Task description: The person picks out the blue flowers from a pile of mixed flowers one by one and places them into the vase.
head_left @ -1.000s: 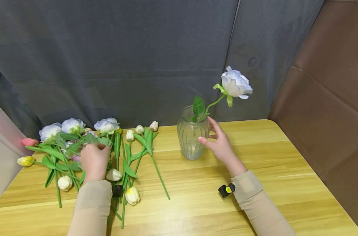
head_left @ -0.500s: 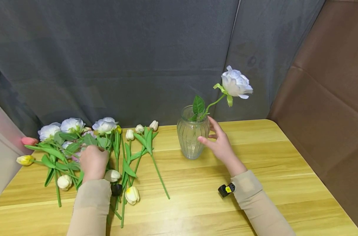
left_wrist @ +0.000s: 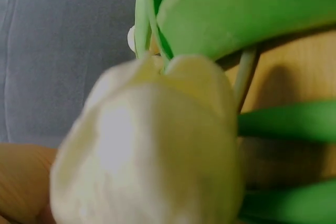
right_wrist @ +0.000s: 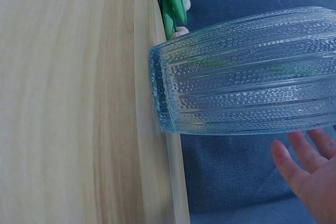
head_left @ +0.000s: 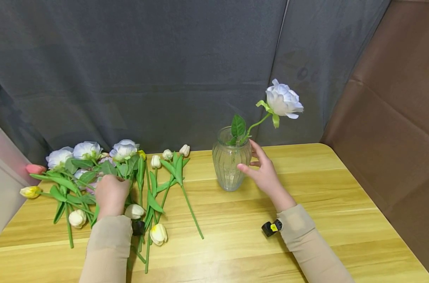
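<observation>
My left hand [head_left: 112, 195] is down in the flower pile, fingers curled around the stem of a white peony [head_left: 124, 150]; its fingertips are hidden. A white tulip [left_wrist: 149, 145] fills much of the left wrist view, close to that hand. My right hand [head_left: 265, 175] rests at the right side of a ribbed clear glass vase [head_left: 230, 169]. Its thumb lies toward the front, and its other fingers [right_wrist: 307, 153] look spread and fairly straight beside the glass. One white peony [head_left: 283, 100] with a leaf stands in the vase, leaning right.
White tulips [head_left: 159, 234] and long green stems lie right of the left hand. More peonies [head_left: 87, 150], a yellow tulip [head_left: 30, 192] and a pink tulip [head_left: 35, 169] lie left. A grey curtain [head_left: 165, 78] hangs behind the wooden table [head_left: 235, 243]; a brown panel [head_left: 395, 118] stands right.
My left hand has shifted slightly left, and the peony by it has moved slightly left, its leaves stirring. The right hand and the vase have stayed in place.
</observation>
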A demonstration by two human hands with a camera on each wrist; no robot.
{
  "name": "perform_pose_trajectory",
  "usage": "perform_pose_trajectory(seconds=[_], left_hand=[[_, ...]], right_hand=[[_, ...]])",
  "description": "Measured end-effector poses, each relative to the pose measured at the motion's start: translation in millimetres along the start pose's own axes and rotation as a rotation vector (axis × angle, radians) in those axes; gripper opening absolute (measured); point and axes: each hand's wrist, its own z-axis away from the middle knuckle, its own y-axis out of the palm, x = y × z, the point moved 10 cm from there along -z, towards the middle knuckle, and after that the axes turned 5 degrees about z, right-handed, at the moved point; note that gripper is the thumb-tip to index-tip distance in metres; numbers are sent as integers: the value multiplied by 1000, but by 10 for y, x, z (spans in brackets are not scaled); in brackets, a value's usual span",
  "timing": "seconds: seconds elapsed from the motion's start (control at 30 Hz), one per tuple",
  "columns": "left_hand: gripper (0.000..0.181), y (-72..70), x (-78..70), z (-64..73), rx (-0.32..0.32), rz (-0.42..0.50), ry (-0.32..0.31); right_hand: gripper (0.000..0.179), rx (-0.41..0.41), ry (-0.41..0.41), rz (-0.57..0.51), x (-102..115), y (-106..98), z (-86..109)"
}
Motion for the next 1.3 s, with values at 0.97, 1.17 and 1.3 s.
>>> perform_pose_trajectory(seconds=[0.97,1.17,1.3], left_hand=[[34,-87,-221,40,-6,206,15],[39,-77,-207,34,33,252,-10],[44,-58,-176,20,65,266,-37]], right_hand=[[74,4,-3,5,-4,1,3],[75,4,0,14,-4,0,6],[75,1,-2,17,1,-4,5]])
